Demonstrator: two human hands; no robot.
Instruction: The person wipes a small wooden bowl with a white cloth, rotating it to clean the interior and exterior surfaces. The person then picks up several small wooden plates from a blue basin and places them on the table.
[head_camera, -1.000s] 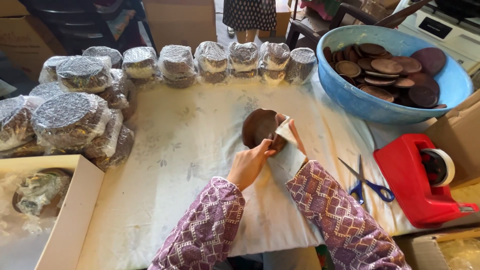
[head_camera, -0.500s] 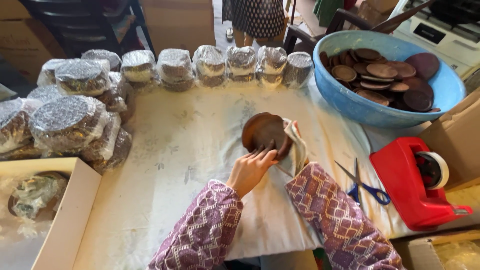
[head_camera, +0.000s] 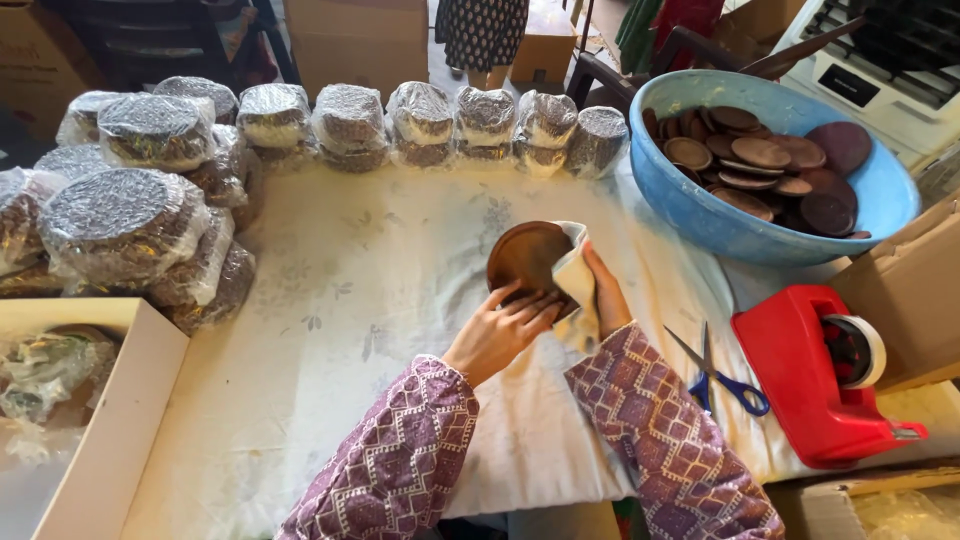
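A round brown wooden plate (head_camera: 524, 254) is held tilted above the cloth-covered table (head_camera: 380, 330). My left hand (head_camera: 497, 330) grips its lower edge with the fingers spread under it. My right hand (head_camera: 604, 292) presses a white cloth (head_camera: 578, 283) against the plate's right rim. Both sleeves are purple with a white pattern.
A blue basin (head_camera: 700, 210) at the back right holds several brown plates (head_camera: 760, 170). Wrapped stacks of plates (head_camera: 130, 220) line the left side and back edge. Blue-handled scissors (head_camera: 720, 375) and a red tape dispenser (head_camera: 815, 375) lie at right. A white open box (head_camera: 95, 420) sits front left.
The plate and both hands have stayed in about the same spot. The cloth in my right hand has shifted along the plate's right rim.
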